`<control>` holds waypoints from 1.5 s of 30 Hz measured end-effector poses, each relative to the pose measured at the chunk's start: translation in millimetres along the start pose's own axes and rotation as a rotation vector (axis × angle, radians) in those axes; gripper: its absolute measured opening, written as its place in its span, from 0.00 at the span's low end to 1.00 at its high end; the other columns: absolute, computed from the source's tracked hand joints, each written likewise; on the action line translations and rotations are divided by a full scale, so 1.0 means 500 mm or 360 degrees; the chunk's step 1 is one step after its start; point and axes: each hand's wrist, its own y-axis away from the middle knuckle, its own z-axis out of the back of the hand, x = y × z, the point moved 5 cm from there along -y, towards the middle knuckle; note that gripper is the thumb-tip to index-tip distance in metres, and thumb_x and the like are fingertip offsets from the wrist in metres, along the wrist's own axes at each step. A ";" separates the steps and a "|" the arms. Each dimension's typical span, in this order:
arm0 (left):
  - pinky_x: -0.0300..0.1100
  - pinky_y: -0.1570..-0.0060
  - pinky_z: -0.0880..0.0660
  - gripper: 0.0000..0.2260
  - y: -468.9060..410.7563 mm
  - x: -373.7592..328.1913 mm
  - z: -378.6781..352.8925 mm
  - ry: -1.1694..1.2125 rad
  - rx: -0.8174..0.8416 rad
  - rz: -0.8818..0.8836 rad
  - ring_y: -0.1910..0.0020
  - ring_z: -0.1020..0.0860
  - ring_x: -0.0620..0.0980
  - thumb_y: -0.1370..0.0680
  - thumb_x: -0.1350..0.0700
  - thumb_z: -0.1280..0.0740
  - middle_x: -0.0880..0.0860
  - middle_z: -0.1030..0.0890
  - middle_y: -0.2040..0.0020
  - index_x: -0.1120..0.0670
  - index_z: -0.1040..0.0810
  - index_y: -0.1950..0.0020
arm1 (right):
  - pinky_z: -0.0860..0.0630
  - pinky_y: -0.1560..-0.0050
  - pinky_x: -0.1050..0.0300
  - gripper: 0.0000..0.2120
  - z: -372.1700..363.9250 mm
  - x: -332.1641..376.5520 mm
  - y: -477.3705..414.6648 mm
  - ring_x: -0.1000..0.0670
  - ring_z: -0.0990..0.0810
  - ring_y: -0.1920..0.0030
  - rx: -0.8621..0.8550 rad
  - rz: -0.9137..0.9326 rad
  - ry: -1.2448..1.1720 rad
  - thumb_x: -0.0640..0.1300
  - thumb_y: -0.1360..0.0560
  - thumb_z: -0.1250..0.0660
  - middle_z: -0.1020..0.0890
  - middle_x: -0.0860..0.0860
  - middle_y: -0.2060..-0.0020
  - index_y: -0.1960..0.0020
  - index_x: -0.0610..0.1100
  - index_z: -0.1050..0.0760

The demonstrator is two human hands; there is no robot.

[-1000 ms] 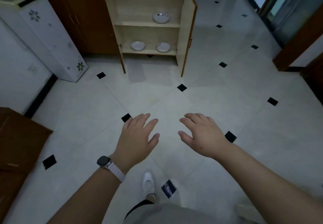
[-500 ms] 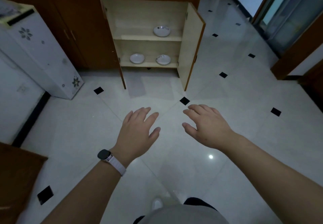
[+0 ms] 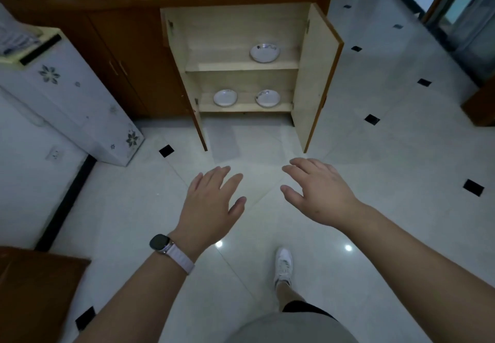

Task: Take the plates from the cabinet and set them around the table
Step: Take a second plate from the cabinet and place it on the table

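- Our left hand (image 3: 207, 203) is spread and empty.
- Three plates sit in the open cabinet (image 3: 242, 80): two on the bottom shelf (image 3: 225, 98), one higher (image 3: 265, 52).
- Our right hand (image 3: 322, 192) is empty too; we judge this the approach, with crouching and reaching in next.

Cabinet (image 3: 318, 80) ahead, both doors swung wide. One plate on upper shelf (image 3: 264, 52), toward the right. Two more on lower shelf: left plate (image 3: 225, 98) and right plate (image 3: 267, 98), side by side, apart. Left hand (image 3: 211, 206) and right hand (image 3: 318, 192) held out over pale tiled floor (image 3: 388, 155), palms down, fingers spread, holding nothing. Watch (image 3: 160, 242) on left wrist. White shoe (image 3: 283, 263) below hands. White appliance (image 3: 67, 96) left of cabinet.
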 end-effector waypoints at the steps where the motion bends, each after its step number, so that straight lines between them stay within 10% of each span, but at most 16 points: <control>1: 0.57 0.32 0.35 0.24 -0.034 0.004 -0.002 -0.0020 0.0020 0.0012 0.32 0.28 0.56 0.23 0.42 0.44 0.56 0.25 0.32 0.51 0.26 0.31 | 0.35 0.37 0.49 0.30 0.005 -0.022 -0.033 0.47 0.31 0.34 0.0008 -0.0007 -0.0012 0.63 0.25 0.53 0.27 0.51 0.33 0.33 0.49 0.29; 23: 0.54 0.34 0.33 0.23 -0.535 0.026 -0.032 -0.0104 0.0025 0.0015 0.34 0.27 0.56 0.23 0.42 0.43 0.56 0.24 0.33 0.51 0.26 0.32 | 0.36 0.34 0.48 0.31 0.089 -0.292 -0.450 0.47 0.33 0.32 0.0052 0.0075 -0.0024 0.64 0.25 0.54 0.29 0.49 0.31 0.30 0.49 0.32; 45: 0.54 0.37 0.32 0.21 -1.098 0.384 -0.133 0.0088 0.0064 -0.0258 0.37 0.27 0.59 0.23 0.44 0.41 0.58 0.25 0.34 0.52 0.24 0.35 | 0.36 0.37 0.51 0.30 0.079 -0.323 -1.020 0.47 0.30 0.35 0.0059 -0.0215 0.0016 0.63 0.25 0.52 0.26 0.50 0.35 0.33 0.48 0.28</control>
